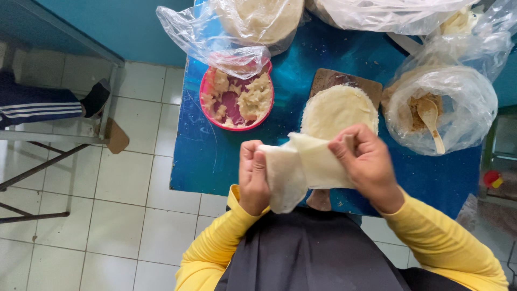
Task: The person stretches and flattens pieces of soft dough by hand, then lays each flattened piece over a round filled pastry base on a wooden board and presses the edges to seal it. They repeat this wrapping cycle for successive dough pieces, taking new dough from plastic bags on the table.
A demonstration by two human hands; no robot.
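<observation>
Dough wrapper [301, 164], thin and pale, hangs folded between my hands above the table's near edge; my left hand [253, 178] pinches one end, my right hand [366, 164] grips the other. Behind it a wrapper stack [336, 110] sits on a wooden board [328, 78]. A pink bowl [207, 89] of filling stands toward the left edge of the blue table [199, 156].

Both hands raised at chest level, grips closed.
The left hand [253, 180] was curled into a fist-like grip, knuckles outward; the right hand [366, 161] pinched with thumb and fingers. Both forearms, in yellow sleeves, angled inward from the elbows.
</observation>
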